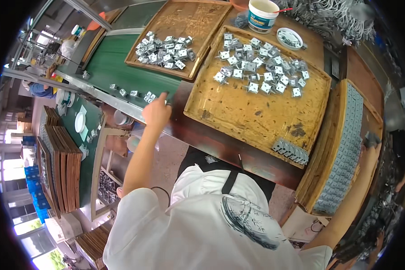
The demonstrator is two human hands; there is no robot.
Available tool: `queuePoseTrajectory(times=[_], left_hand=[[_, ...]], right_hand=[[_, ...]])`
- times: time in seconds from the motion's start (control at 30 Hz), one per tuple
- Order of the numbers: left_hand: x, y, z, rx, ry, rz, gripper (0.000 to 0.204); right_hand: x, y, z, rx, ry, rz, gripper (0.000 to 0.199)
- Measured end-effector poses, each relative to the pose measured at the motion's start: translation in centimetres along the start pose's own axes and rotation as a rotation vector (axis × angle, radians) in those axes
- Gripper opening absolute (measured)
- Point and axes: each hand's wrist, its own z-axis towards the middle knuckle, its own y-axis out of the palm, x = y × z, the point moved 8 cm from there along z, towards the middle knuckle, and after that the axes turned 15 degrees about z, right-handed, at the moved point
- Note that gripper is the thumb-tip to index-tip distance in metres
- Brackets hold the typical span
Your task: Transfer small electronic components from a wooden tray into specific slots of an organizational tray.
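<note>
My left hand [156, 111] reaches over the near edge of the green conveyor belt [121, 72], fingers partly stretched out with dark tips. Right beside it sits a small cluster of silver metal box-shaped parts [149, 96], and a few single ones [123, 92] lie in a line to its left. Far to the right, my right hand [371, 145] is beside the outer edge of a tray filled with rows of grey metal parts [346, 139]. Its dark-tipped fingers are bent together, and what they hold is too small to make out.
Before me a yellow wooden tray [252, 121] bears scattered parts and a neat row of parts [290, 151]. Another wooden tray [202, 22] with a pile stands behind left. A white bucket [262, 15] and round dish [290, 38] stand at the back. Stacked trays [63, 166] are left.
</note>
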Motion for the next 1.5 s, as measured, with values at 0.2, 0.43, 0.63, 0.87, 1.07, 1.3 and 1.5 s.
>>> queuePoseTrajectory(times=[0.2,0.43,0.63,0.87,1.07,1.3,1.5], left_hand=[[-2.3,4.3,1.5,-0.098,-0.009,0.088,0.039],[-3.1,5.3,0.9,-0.071,-0.021,-0.861,0.035],[7.5,0.3,-0.7,-0.241,0.072,-1.454,0.033],[17.8,-1.0,3.3,-0.024,0.482,-1.165,0.033],[17.7,-5.0,2.0,0.404,0.578,-0.697,0.030],[19.0,-1.6,-3.9,-0.757,0.301,-1.718,0.033],[21.2,-1.8,-9.6,-1.004,0.241,-1.984,0.045]], right_hand=[[-0.5,10.5,-14.2,-0.132,0.147,0.093,0.038],[0.7,14.7,-24.5,-0.147,0.091,-0.041,0.028],[3.8,17.6,-27.6,-0.154,0.261,0.220,0.030],[2.7,19.4,-29.7,-0.219,0.200,0.155,0.028],[3.6,17.4,-31.3,-0.156,0.262,0.141,0.026],[3.8,19.7,-31.7,-0.228,0.340,0.099,0.027],[3.0,22.9,-31.7,-0.321,0.303,0.247,0.040]])
